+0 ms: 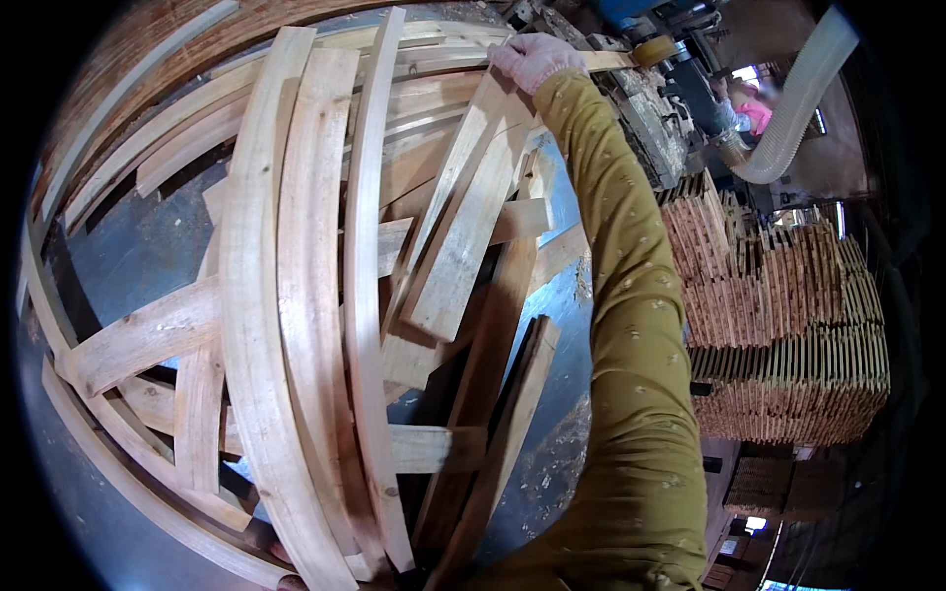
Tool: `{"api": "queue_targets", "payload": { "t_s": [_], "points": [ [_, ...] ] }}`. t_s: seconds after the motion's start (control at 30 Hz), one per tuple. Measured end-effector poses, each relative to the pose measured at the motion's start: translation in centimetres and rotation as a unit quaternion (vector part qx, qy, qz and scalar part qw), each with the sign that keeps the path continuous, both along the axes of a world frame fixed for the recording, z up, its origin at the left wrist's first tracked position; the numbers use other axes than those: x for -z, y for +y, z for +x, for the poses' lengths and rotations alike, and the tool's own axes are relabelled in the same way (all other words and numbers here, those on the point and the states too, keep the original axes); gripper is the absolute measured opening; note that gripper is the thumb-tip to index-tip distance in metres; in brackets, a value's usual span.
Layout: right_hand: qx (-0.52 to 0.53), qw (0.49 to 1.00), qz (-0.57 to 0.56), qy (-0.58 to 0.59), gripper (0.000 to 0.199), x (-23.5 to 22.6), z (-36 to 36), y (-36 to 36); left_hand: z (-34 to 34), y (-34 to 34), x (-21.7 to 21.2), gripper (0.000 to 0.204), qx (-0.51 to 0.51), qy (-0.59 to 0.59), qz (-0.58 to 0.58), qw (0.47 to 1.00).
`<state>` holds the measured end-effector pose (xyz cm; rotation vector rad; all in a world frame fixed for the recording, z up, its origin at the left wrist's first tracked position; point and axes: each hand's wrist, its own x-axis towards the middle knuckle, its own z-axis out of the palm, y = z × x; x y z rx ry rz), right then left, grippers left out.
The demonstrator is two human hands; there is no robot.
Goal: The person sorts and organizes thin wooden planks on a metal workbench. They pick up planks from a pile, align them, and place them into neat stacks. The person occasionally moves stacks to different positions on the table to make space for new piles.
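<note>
Though under boards (pixel 468 256), blue surface (pixel 138 266) near slats (pixel 788 325)

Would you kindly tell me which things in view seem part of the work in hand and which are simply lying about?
Apparently in the work:
right hand
board reaching up to it
long loose boards alongside

Apparently just around:
stacked wood
ribbed hose

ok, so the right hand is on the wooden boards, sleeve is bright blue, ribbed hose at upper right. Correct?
Sleeve colour is wrong: the head view shows mustard-yellow. The right hand is on the wooden boards, ribbed hose at upper right.
</note>
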<state>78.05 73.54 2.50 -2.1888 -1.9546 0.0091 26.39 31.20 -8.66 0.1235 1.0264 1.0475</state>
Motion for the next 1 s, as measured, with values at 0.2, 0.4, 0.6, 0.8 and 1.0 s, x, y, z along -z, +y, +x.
{"api": "queue_targets", "payload": {
  "t_s": [0.2, 0.4, 0.6, 0.8, 1.0],
  "points": [
    [0.021, 0.997, -0.049, -0.050, 0.040, -0.9, -2.1, 0.0, 0.2, 0.3, -1.0, 0.052, -0.023, 0.014, -0.017, 0.999],
    [0.006, 0.988, 0.034, -0.151, 0.031, 2.8, 7.3, 1.1, -0.6, 0.6, -2.4, 0.053, -0.002, -0.007, -0.004, 1.000],
    [-0.014, 0.945, 0.019, 0.325, 0.058, 1.3, -17.0, -6.8, 1.7, 2.7, -4.3, 0.048, -0.073, -0.048, 0.069, 0.994],
    [-0.073, 0.975, -0.068, 0.199, 0.099, 0.6, -32.6, -16.3, -2.5, 0.4, -7.0, 0.028, -0.195, -0.099, 0.018, 0.976],
    [-0.259, 0.957, -0.006, 0.129, 0.096, 1.5, -40.2, -28.8, -4.9, -9.9, -10.3, 0.032, -0.068, 0.034, -0.052, 0.996]
  ]
}}
